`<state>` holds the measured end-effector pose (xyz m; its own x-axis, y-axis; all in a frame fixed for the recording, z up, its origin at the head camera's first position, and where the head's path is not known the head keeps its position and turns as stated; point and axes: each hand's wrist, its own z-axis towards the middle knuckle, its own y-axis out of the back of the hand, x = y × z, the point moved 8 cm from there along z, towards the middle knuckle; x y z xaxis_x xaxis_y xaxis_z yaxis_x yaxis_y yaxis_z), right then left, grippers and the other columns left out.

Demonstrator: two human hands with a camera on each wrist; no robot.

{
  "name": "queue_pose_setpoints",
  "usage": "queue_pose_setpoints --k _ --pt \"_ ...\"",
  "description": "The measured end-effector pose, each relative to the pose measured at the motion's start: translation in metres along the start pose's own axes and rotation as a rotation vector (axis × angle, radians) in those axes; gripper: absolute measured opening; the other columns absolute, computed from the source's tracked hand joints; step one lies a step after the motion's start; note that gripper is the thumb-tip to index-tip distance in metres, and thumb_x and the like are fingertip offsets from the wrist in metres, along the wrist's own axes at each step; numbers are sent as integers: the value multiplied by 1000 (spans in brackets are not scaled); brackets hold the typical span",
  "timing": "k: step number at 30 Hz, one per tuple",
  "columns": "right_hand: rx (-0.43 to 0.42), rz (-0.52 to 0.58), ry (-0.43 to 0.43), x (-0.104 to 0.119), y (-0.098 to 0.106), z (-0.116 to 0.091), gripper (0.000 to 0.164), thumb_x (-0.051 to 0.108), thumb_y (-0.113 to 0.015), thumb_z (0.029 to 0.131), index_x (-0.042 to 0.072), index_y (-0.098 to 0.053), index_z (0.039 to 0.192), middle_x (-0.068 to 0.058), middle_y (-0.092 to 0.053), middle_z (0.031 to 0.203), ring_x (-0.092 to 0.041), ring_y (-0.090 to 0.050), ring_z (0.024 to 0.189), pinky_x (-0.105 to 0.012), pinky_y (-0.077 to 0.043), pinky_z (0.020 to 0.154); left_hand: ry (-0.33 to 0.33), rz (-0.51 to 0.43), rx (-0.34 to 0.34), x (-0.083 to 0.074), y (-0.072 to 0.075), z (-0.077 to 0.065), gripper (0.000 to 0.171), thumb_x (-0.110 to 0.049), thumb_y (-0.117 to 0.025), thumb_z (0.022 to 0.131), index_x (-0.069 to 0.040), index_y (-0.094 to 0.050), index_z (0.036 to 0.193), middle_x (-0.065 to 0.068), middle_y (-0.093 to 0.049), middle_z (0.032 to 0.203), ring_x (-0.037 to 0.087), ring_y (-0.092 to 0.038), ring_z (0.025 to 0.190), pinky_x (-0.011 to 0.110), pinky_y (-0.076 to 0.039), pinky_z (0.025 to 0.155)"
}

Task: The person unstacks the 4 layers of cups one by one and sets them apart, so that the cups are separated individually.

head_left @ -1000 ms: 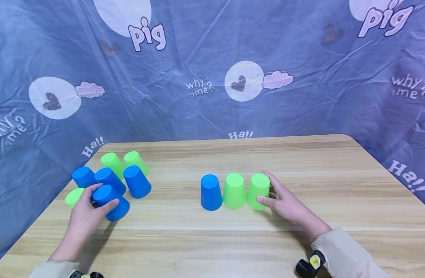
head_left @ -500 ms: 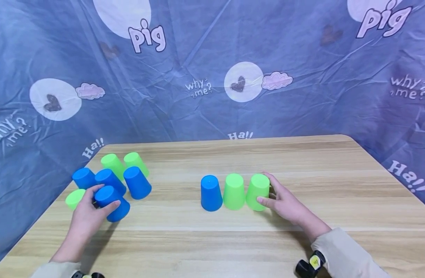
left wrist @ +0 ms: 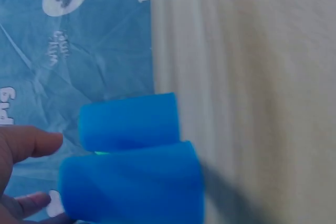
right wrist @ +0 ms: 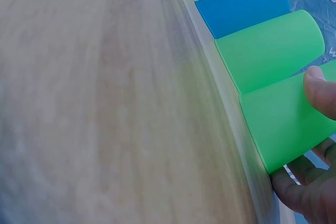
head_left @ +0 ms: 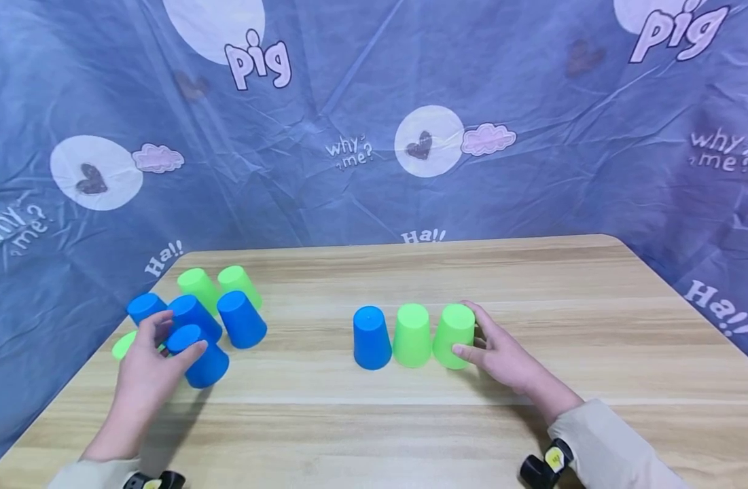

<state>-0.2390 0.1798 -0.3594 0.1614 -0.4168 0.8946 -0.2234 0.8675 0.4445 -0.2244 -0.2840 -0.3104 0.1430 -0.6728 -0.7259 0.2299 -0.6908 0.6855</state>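
Upside-down plastic cups stand in two groups in the head view. At the left, my left hand (head_left: 147,363) is around the top of the nearest blue cup (head_left: 207,365), thumb and fingers spread. The left wrist view has the thumb (left wrist: 39,142) apart from that cup's base. My right hand (head_left: 502,356) holds the right-end green cup (head_left: 452,339), thumb on its near side and fingers behind it. That cup stands in a row beside another green cup (head_left: 412,336) and a blue cup (head_left: 371,338).
Around the left hand stand more blue cups, one of them (head_left: 242,320) to the right, and green cups, one (head_left: 240,285) at the back. A low green cup (head_left: 123,345) is partly hidden by the left hand. The wooden table (head_left: 380,435) ends at a blue printed cloth (head_left: 325,197).
My left fingers have lifted and spread away from the near blue cup's top, the hand shifting slightly left. The right hand and its green cup have stayed put.
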Motion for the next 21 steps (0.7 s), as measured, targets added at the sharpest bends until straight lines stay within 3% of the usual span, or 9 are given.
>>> queue_pose_setpoints --k 4,9,14,21 --pt "3 4 -4 0 1 0 69 18 -60 89 11 -20 145 -23 -40 137 -49 -29 130 -64 -24 103 -9 30 -72 -13 8 -3 83 -35 -62 87 -3 -13 147 32 -26 144 50 -28 129 66 -32 96" --pt "0 8 -8 0 0 0 69 17 -60 89 11 -20 145 -24 -38 138 -50 -29 129 -64 -24 103 -92 33 -158 -39 13 -12 76 -26 -64 87 -4 -21 145 27 -32 144 47 -31 129 65 -31 97" --pt "-1 5 4 1 0 0 70 16 -60 88 9 -19 145 -24 -39 137 -49 -31 128 -64 -24 103 -178 -49 -151 -63 4 -21 70 -24 -65 86 -4 -28 143 24 -36 142 43 -34 129 58 -32 101" --pt "-7 0 4 1 0 0 69 16 -60 88 9 -20 145 -24 -41 136 -49 -31 128 -65 -23 103 -214 -191 -110 -87 -10 -28 61 -20 -66 86 -4 -37 137 16 -45 136 30 -44 125 43 -37 104"
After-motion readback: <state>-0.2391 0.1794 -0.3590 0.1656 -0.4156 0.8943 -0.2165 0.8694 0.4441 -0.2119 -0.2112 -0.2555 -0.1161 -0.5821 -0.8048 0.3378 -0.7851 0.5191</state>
